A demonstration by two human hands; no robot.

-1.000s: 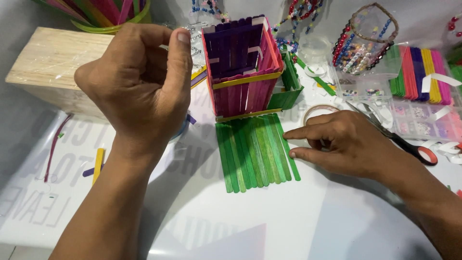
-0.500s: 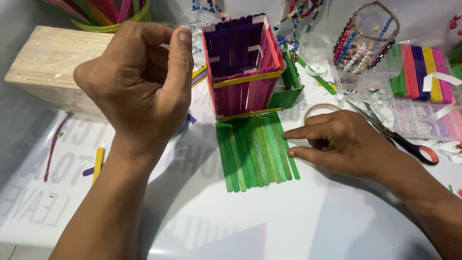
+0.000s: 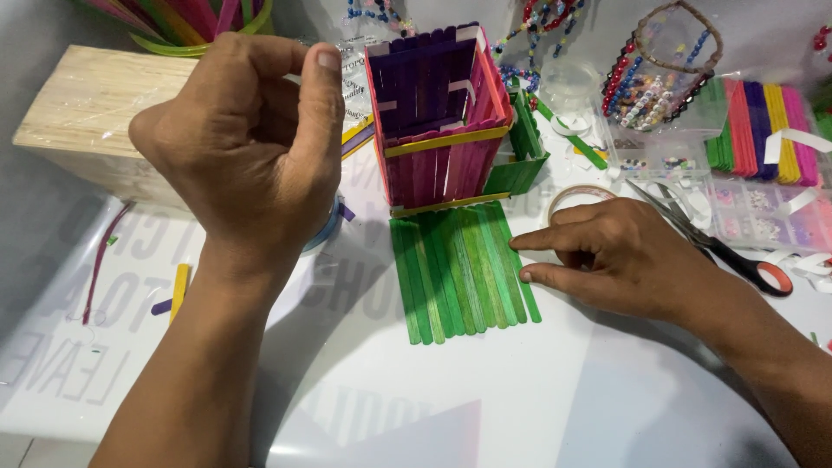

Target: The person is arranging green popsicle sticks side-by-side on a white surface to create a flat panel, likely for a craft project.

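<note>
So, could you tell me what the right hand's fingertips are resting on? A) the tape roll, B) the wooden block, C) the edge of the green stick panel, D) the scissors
C: the right hand has its fingertips on the right edge of the green stick panel lying flat on the table.

A flat panel of green craft sticks (image 3: 459, 270) lies side by side at the frame's centre, its far edge touching the box. The open-topped box of purple and pink sticks (image 3: 438, 121) stands just above it, trimmed with yellow strips.
</note>
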